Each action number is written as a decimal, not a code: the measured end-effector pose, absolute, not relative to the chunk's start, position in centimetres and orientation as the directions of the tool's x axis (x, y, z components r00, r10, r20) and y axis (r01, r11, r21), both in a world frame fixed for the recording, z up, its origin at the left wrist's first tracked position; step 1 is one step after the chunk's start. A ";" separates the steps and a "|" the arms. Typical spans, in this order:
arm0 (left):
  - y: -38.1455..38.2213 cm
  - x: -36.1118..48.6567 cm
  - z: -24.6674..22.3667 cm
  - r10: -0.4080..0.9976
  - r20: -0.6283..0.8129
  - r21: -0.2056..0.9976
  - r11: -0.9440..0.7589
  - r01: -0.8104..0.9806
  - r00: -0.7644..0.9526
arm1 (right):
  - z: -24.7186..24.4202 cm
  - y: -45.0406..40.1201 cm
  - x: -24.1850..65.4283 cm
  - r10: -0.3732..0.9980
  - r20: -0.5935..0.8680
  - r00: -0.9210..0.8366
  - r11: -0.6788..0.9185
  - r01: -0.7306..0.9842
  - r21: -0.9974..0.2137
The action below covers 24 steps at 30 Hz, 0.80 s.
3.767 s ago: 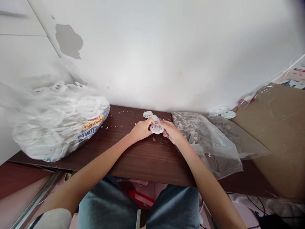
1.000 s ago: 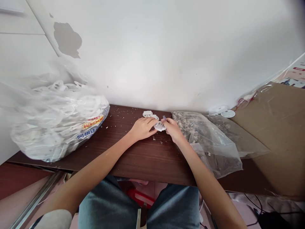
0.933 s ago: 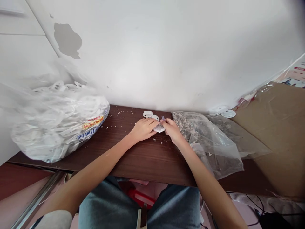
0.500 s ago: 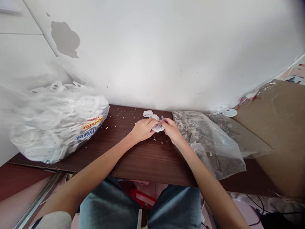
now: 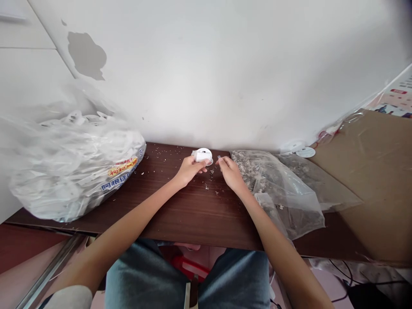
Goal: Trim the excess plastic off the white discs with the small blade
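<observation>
One white disc (image 5: 202,157) is in play, raised just above the far part of the brown counter (image 5: 180,214), and we see the left grip (image 5: 189,170) pinching its lower edge, thumb across the near face. The right grip (image 5: 230,173) is just to the side, apart from the disc, its thumb and finger closed on a slim translucent piece (image 5: 219,157) with only a short end showing.

As to progress, we judge the work to be well under way: white scraps (image 5: 207,187) are strewn on the counter, and more lie inside the clear bag (image 5: 291,195) beside the right arm. The disc has not been put down, and we cannot tell whether it is finished. Edges of other white pieces show behind it, mostly hidden. Many discs fill the printed bag (image 5: 74,171) on the left; whether these are done or waiting, we cannot say.

The disc stands tilted, its face turned up toward us and its far side toward the wall (image 5: 206,77). Being about round, it offers no long axis of its own, but we see a pale raised block on that face running roughly left to right, with a dark slot above it.
</observation>
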State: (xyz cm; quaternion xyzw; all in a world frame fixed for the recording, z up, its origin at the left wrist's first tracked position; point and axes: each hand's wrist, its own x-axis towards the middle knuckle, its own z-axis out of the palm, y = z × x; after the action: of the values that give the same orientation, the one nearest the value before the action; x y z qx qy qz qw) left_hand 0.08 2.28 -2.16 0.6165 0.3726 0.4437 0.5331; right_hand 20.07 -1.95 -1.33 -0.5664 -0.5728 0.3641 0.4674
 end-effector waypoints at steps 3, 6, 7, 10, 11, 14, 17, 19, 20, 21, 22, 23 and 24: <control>2.8 -0.1 -2.2 0.916 -0.007 0.987 0.072 -0.145 0.402 | -1.4 -2.4 20.5 0.925 0.365 -0.108 0.332 0.697 -0.635; 3.0 -0.4 -2.2 0.875 -0.074 0.965 0.184 -0.187 0.479 | -1.4 -2.8 20.8 0.894 0.383 -0.233 0.404 0.788 -0.464; 3.0 -0.5 -2.2 0.867 -0.080 0.961 0.198 -0.194 0.492 | -1.3 -2.9 20.9 0.889 0.383 -0.252 0.415 0.797 -0.438; 3.0 -0.6 -2.2 0.854 -0.073 0.956 0.208 -0.209 0.514 | -1.2 -3.0 21.0 0.874 0.386 -0.294 0.440 0.815 -0.377; 3.0 -0.7 -2.2 0.852 -0.068 0.956 0.205 -0.211 0.519 | -1.1 -3.0 21.1 0.871 0.387 -0.303 0.446 0.818 -0.364; 3.0 -0.8 -2.2 0.835 -0.059 0.957 0.203 -0.206 0.548 | -1.1 -3.1 21.0 0.866 0.387 -0.316 0.456 0.818 -0.351; 3.1 -0.9 -2.2 0.812 -0.059 0.958 0.210 -0.197 0.581 | -1.2 -3.1 21.0 0.858 0.394 -0.329 0.470 0.812 -0.345; 3.1 -0.9 -2.3 0.802 -0.061 0.956 0.218 -0.196 0.594 | -1.2 -3.1 20.9 0.851 0.398 -0.342 0.483 0.807 -0.340; 3.2 -1.0 -2.3 0.798 -0.062 0.955 0.222 -0.197 0.599 | -1.2 -3.1 20.9 0.849 0.398 -0.347 0.488 0.804 -0.340; 3.2 -1.0 -2.4 0.795 -0.063 0.954 0.226 -0.198 0.604 | -1.2 -3.1 20.9 0.849 0.396 -0.349 0.489 0.803 -0.341; 3.3 -1.1 -2.4 0.791 -0.063 0.953 0.228 -0.198 0.609 | -1.2 -3.2 20.9 0.850 0.393 -0.350 0.489 0.803 -0.342; 3.3 -1.1 -2.5 0.787 -0.061 0.954 0.228 -0.196 0.615 | -1.2 -3.2 20.9 0.852 0.389 -0.351 0.487 0.804 -0.342; 3.4 -1.2 -2.6 0.782 -0.058 0.956 0.223 -0.192 0.621 | -1.2 -3.2 20.9 0.852 0.387 -0.352 0.487 0.804 -0.341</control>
State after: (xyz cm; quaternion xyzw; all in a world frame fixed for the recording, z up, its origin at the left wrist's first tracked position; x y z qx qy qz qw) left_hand -1.17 3.36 -2.56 0.5263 0.2800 0.3336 0.7303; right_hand 20.92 -3.20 -1.22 -0.5043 -0.8210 0.0456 0.2637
